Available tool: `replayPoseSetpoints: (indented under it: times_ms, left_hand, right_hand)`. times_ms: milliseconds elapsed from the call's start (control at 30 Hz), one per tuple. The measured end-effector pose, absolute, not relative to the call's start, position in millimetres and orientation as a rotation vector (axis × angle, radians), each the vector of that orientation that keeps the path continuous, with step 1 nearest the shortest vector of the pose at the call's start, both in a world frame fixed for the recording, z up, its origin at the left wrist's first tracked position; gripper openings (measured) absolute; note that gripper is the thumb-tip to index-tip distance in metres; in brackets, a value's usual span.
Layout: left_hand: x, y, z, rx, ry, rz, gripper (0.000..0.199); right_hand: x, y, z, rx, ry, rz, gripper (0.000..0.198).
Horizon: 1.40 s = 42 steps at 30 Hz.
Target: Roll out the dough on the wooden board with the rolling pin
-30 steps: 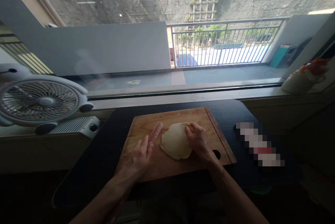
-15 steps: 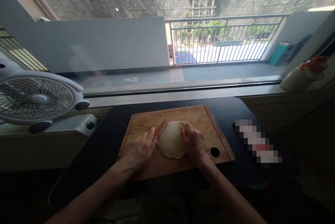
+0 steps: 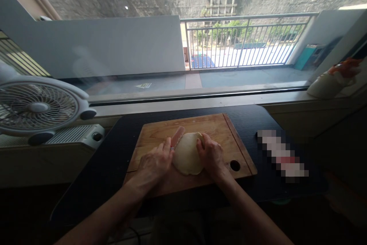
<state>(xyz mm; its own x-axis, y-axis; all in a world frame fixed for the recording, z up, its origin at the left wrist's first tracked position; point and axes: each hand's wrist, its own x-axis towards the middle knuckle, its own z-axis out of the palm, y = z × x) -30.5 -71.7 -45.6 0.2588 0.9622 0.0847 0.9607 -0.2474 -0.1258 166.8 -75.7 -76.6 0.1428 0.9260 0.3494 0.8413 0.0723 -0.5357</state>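
Left hand (image 3: 157,161) curls snugly round a pin (image 3: 179,135), whose bare end aims at one o'clock beside the ten o'clock rim of the dough (image 3: 187,158), probably so it can bear there. Right hand (image 3: 211,155) pinches the dough's two o'clock rim, thumb on top, seemingly to steady it. Flat on the board (image 3: 213,125), the dough lies at three o'clock from the left hand, nine from the right.

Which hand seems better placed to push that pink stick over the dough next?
Likely the left hand: it lies on the pink stick, beside the left edge of the dough. The right hand is busy at the dough's opposite edge.
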Motion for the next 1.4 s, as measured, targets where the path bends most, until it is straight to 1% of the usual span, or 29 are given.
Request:
replayPoseSetpoints:
  times_ms: [233, 467, 600, 733, 900, 1033, 1167, 1333, 1400]
  left_hand:
    - [-22, -77, -46, -2.248, -1.825, 0.089, 0.051]
    - [-27, -72, -44, -2.292, -1.819, 0.082, 0.050]
    - [-28, -68, -45, -2.415, -1.724, 0.034, 0.050]
    - [-27, -67, -41, -2.377, -1.773, 0.085, 0.050]
    - [-26, -62, -38, -2.460, -1.682, 0.087, 0.050]
    - [-19, -54, -40, -2.337, -1.788, 0.053, 0.048]
    - [-13, -65, -41, -2.403, -1.751, -0.008, 0.048]
    - [-17, -93, -41, -2.218, -2.074, 0.130, 0.050]
    - [-15, -101, -43, -2.153, -2.101, 0.135, 0.052]
  right_hand:
    - [167, -76, -77, -1.754, -1.701, 0.171, 0.023]
    - [167, -76, -77, -1.758, -1.705, 0.174, 0.023]
    - [167, -78, -76, -1.752, -1.708, 0.175, 0.023]
    - [167, -79, -73, -1.764, -1.716, 0.189, 0.023]
    - [167, -79, -72, -1.762, -1.719, 0.196, 0.023]
    - [167, -78, -72, -1.766, -1.728, 0.198, 0.024]
    - [168, -78, -72, -1.760, -1.724, 0.199, 0.025]
    - [167, -77, -73, -1.783, -1.717, 0.185, 0.025]
    - [166, -77, -73, -1.798, -1.719, 0.174, 0.026]
